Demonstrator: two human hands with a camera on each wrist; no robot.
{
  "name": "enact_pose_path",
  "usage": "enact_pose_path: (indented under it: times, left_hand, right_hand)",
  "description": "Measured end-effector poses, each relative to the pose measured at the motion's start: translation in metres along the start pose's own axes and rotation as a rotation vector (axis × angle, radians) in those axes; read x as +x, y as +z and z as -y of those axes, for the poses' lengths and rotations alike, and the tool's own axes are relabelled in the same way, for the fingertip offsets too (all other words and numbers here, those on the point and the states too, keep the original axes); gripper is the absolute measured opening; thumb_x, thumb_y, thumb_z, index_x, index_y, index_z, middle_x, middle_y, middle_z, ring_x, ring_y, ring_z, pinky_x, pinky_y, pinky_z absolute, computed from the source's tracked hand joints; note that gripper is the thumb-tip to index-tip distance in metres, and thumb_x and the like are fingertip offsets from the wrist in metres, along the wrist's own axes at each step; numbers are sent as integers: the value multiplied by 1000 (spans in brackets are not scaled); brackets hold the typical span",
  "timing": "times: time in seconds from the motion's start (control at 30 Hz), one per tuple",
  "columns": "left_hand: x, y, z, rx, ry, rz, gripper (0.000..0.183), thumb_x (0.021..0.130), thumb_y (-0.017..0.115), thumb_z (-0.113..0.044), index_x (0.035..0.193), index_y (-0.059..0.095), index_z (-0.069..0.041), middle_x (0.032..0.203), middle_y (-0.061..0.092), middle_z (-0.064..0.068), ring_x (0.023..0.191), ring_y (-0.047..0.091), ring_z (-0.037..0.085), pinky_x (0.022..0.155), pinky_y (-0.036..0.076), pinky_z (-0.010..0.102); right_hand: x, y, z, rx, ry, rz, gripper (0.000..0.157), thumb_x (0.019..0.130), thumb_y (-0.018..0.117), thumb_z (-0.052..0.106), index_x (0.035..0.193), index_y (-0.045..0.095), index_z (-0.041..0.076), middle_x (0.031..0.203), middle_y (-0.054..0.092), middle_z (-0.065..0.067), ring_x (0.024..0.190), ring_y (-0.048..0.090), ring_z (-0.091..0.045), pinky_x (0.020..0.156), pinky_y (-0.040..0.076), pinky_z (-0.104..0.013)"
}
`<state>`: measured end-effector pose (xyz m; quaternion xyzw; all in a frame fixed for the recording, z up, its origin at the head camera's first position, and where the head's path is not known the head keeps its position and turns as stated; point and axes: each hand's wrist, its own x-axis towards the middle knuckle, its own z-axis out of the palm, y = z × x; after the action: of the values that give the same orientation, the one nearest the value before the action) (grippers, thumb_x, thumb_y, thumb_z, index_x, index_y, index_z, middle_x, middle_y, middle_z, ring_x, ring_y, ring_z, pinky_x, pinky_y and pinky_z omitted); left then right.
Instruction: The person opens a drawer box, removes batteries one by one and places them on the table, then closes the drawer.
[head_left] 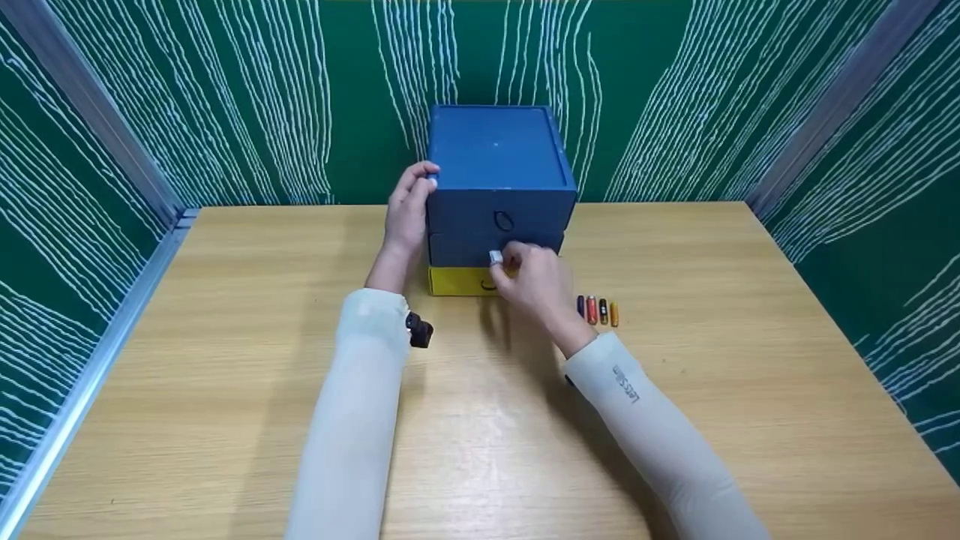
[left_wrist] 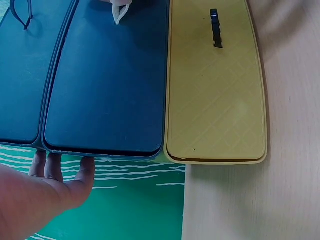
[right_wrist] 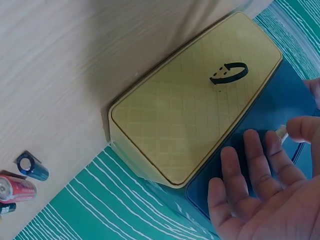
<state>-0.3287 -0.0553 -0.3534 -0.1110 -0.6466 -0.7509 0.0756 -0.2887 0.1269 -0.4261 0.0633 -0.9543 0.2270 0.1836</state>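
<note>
A stack of small drawers [head_left: 491, 146] stands at the far side of the table, two blue ones above a yellow bottom drawer [left_wrist: 220, 110]. My left hand [head_left: 409, 210] rests against its left side, with fingers at the top edge; the left wrist view shows the fingertips [left_wrist: 53, 165] touching the side wall. On the front of the middle blue drawer [left_wrist: 105, 100], my right hand [head_left: 536, 277] pinches a white pull loop [head_left: 496, 257] between thumb and forefinger. The other fingers [right_wrist: 234, 172] spread before the drawer front. Dark pull loops hang on the top and yellow drawers.
Several batteries [head_left: 592, 310] in different colours lie side by side on the wooden table [head_left: 480, 450], just right of the stack. Green walls [head_left: 652, 90] with white wavy lines enclose the table's back and sides. A small black device [head_left: 420, 331] sits at the left wrist.
</note>
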Motion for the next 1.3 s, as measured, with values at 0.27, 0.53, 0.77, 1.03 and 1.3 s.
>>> enact_pose_path:
  times: [0.27, 0.53, 0.77, 1.03, 1.3]
  left_hand:
    - [8, -4, 13, 23, -8, -4, 23, 91, 35, -17, 108, 50, -17, 123, 42, -3, 111, 36, 13, 97, 28, 33]
    - [11, -6, 19, 49, -8, -2, 23, 91, 35, -20, 108, 51, -20, 122, 43, -5, 111, 37, 12, 98, 28, 34]
    - [12, -7, 20, 26, 16, 7, 23, 91, 35, -18, 107, 52, -18, 120, 44, -4, 108, 38, 12, 94, 30, 31]
    - [13, -7, 20, 8, 7, 4, 22, 91, 36, -18, 105, 52, -18, 119, 44, -4, 108, 38, 12, 93, 30, 31]
    - [12, -6, 18, 20, -10, 1, 22, 91, 36, -19, 107, 52, -18, 122, 43, -5, 110, 37, 11, 95, 29, 31]
  right_hand:
    - [-12, 3, -1, 20, 32, 131, 22, 76, 53, 45, 74, 57, 23, 69, 54, 8, 61, 49, -12, 53, 39, -27]
    - [-17, 14, -1, 23, 68, 259, 19, 76, 57, 37, 87, 59, 22, 74, 57, 7, 64, 50, -14, 55, 39, -27]
    - [-16, 18, -3, -21, 55, 280, 26, 75, 57, 34, 96, 61, 20, 79, 59, 5, 68, 50, -16, 59, 39, -30]
    - [-14, 20, -3, -25, 54, 333, 27, 76, 58, 34, 98, 62, 20, 84, 62, 5, 70, 51, -15, 63, 42, -31]
    - [-14, 22, -4, -37, 27, 331, 23, 74, 58, 34, 91, 63, 20, 84, 62, 5, 69, 52, -14, 64, 44, -32]
